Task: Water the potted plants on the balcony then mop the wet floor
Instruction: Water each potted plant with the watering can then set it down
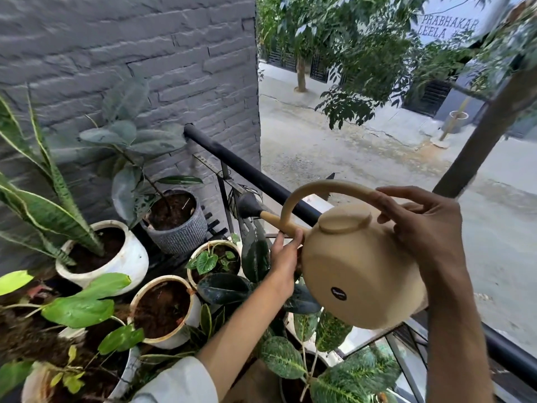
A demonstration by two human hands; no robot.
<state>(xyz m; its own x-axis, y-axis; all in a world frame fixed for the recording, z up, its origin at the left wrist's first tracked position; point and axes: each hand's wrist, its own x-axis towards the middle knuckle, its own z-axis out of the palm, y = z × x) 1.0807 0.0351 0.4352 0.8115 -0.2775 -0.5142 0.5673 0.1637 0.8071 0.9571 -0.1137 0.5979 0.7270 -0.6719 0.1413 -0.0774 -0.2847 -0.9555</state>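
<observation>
The right hand (424, 228) grips the watering can (357, 263) by its handle. The left hand (283, 263) steadies its spout base with curled fingers. It looks heavy, sloshing, smooth

The watering can (360, 266) looked matt beige plastic; the far wall (130, 62) rough grey brick; the railing (250, 173) matt black metal.
</observation>
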